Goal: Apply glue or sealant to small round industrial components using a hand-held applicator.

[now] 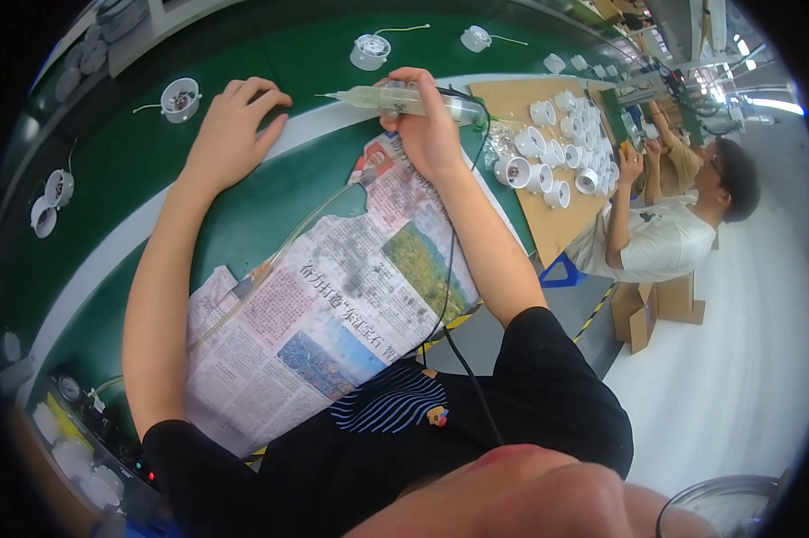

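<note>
"What's nearest?"

"Ragged-edged newspaper (pixel 333 296) on the smooth green bench (pixel 243 220)."

"And the syringe (pixel 368 99)?"

"Just beyond, translucent, the right hand's (pixel 429 134) grip wrapped round it; long axis crosswise, needle (pixel 326 95) pointing left. Left hand's (pixel 229 139) grip loosely curled. Farther, round white cups (pixel 369 56)."

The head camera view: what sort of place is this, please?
Most likely a factory assembly line. White round parts, some with thin wires, sit spaced along a green surface, probably a conveyor belt; the right hand holds a syringe-like dispenser; another person, in white, works further along.
</note>
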Demonstrator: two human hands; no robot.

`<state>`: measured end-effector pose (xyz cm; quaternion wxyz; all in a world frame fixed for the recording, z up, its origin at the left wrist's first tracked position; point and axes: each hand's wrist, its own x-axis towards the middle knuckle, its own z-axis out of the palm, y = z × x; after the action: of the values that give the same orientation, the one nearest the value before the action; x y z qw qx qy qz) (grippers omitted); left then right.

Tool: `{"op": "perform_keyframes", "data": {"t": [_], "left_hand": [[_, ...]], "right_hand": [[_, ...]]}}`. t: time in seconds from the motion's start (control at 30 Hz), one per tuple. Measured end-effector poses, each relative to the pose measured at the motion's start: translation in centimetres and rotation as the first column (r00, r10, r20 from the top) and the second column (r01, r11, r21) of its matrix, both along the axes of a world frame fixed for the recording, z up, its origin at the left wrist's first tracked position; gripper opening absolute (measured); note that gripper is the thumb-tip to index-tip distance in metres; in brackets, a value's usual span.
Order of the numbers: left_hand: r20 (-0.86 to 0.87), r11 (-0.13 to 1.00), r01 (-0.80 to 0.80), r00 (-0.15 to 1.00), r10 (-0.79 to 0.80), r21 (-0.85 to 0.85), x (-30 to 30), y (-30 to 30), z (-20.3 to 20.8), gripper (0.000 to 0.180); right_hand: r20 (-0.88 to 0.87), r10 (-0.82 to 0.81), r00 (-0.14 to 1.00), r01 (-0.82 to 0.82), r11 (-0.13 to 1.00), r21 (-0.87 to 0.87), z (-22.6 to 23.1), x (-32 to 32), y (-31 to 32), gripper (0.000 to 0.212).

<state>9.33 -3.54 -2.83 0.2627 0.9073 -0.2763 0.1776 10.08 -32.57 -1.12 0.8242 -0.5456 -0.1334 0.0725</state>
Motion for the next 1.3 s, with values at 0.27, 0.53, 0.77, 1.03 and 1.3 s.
{"op": "perform_keyframes", "data": {"t": [0.27,0.53,0.77,1.03,1.3], "left_hand": [[0.025,0.999,-0.021,0.999,0.02,0.032,-0.3,0.0,0.5,0.019],[-0.018,0.999,-0.02,1.0,0.021,0.046,-0.4,-0.1,1.1,0.019],[-0.056,0.998,-0.051,0.997,0.053,0.025,-0.4,-0.1,1.1,0.018],[-0.103,0.998,-0.048,0.993,0.051,0.031,-0.3,-0.2,1.3,0.02],[0.134,1.0,-0.021,0.991,0.024,-0.019,-0.1,-0.8,1.2,0.049]], "right_hand": [[-0.008,-0.026,1.0,0.025,0.996,-0.09,0.3,-0.7,0.7,0.033],[-0.004,-0.05,0.999,0.046,0.949,-0.311,0.6,-1.4,0.9,0.026],[0.04,-0.043,0.998,0.055,0.927,-0.372,1.1,-2.4,1.1,0.025],[0.147,-0.006,0.989,0.062,0.922,-0.383,0.5,-2.5,1.6,0.025],[0.095,-0.02,0.995,0.053,0.936,-0.349,0.6,-2.6,1.3,0.026]]}}
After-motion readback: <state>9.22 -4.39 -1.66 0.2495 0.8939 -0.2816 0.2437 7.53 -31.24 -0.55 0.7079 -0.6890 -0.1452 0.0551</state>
